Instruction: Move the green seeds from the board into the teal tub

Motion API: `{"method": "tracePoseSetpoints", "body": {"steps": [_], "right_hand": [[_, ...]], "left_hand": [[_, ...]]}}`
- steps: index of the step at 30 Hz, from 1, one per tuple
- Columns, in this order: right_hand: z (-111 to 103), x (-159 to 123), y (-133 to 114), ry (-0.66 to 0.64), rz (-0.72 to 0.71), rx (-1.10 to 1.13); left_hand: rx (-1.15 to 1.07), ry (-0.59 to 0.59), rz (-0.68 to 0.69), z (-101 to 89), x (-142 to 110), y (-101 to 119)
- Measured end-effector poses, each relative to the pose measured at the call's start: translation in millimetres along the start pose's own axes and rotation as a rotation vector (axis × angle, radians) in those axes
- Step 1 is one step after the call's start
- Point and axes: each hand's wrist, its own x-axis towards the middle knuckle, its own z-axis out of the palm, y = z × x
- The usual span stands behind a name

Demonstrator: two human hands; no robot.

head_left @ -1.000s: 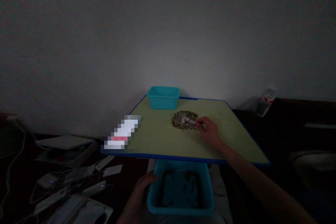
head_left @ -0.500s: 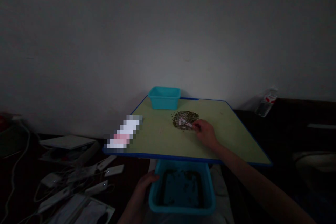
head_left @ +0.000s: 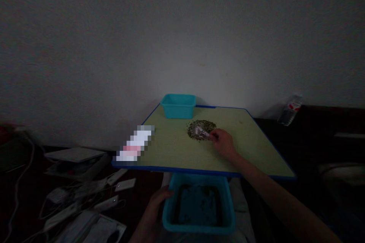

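My right hand is closed on a small pale spoon-like tool, its exact kind too dim to make out. The tool's far end lies in a round spread of dark brown grains on the pale yellow-green tabletop. My left hand grips the left side of a blue plastic tub below the table's front edge, thumb at the rim and the other fingers hidden. Dark bits lie along the inside of this tub.
A second blue tub stands at the back left of the blue-edged table. A blurred-out phone-like bright object lies at its left edge. Power strips and cables crowd the lower left. A plastic bottle leans at the right.
The tool's end has shifted slightly within the grains, my right hand moving with it only a little. The left hand still holds the near tub.
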Motion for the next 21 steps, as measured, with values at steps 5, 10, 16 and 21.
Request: {"method": "tracePoseSetpoints", "body": {"steps": [5,10,16,21], "right_hand": [[-1.7,-0.9,-1.0,-0.011,-0.007,0.007],[-2.0,-1.1,-1.4,-0.011,0.0,0.014],[-2.7,-0.3,-1.9,-0.016,0.001,0.012],[-2.7,-0.5,-1.5,-0.022,0.005,0.019]], "left_hand": [[-0.025,-0.023,-0.007,-4.7,4.2,-3.7],[-0.011,0.02,0.024,-6.9,3.5,-6.7],[0.003,-0.007,0.025,-3.1,1.1,-4.3],[-0.006,-0.019,0.037,-4.5,2.0,-6.8]]}}
